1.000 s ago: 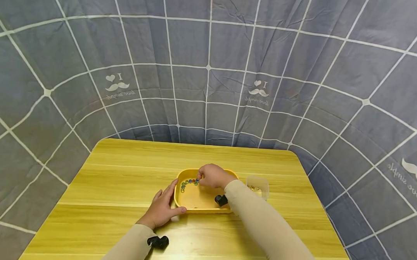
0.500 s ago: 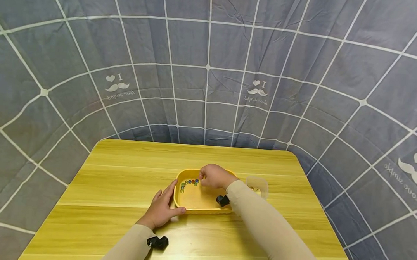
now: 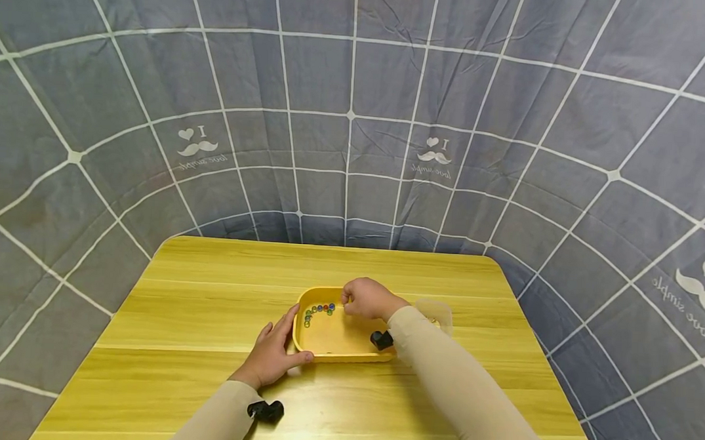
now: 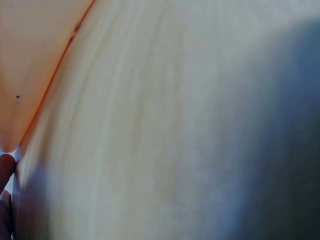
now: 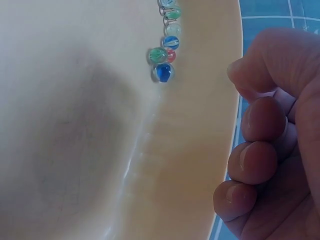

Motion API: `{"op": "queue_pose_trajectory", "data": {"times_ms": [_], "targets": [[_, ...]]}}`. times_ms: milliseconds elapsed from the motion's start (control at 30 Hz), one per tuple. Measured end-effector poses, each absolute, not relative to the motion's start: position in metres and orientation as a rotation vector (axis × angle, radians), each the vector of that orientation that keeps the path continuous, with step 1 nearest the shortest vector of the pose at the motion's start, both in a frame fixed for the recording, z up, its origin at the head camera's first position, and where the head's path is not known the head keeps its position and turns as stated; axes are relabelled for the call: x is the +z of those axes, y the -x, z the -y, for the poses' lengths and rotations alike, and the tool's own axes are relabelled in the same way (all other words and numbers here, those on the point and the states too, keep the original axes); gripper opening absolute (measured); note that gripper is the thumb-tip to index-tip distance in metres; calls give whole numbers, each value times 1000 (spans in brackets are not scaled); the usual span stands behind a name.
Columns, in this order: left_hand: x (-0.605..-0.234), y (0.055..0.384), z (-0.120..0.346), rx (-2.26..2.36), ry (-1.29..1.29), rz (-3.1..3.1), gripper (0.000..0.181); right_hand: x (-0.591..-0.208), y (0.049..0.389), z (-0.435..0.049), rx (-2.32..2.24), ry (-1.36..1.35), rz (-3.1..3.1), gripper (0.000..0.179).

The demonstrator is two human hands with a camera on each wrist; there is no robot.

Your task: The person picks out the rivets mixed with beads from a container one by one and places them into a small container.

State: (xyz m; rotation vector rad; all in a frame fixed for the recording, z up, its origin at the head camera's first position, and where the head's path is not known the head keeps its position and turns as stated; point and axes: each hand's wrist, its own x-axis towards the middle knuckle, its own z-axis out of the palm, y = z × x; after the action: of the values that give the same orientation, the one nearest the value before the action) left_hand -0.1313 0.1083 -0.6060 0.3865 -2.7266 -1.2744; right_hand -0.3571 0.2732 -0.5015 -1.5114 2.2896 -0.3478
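A shallow yellow tray (image 3: 335,337) lies on the table. Along its far left side, several glass marbles (image 3: 320,308) form a bent row; in the right wrist view a blue marble (image 5: 163,73) ends the row beside a green marble (image 5: 157,55). My left hand (image 3: 272,355) rests against the tray's near left corner, fingers along the left side and thumb at the front edge. Over the tray's far side, my right hand (image 3: 368,299) has curled fingers, apart from the marbles. No object shows between these fingers (image 5: 252,162).
To the tray's right stands a clear plastic container (image 3: 441,310), partly hidden by the right sleeve (image 3: 441,362), with small things inside. The yellow wood table (image 3: 226,267) reaches back to a grey checked curtain (image 3: 320,140).
My right hand has drawn a little to the right, away from the end of the marble row. The left hand stays at the tray corner.
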Motion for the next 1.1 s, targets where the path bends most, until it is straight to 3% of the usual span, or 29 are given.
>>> {"op": "queue_pose_trajectory", "data": {"times_ms": [1100], "targets": [[-604,154,-126,-1272,-465,2691,115,-489,400,-301,-393,1526,-2281,10]]}}
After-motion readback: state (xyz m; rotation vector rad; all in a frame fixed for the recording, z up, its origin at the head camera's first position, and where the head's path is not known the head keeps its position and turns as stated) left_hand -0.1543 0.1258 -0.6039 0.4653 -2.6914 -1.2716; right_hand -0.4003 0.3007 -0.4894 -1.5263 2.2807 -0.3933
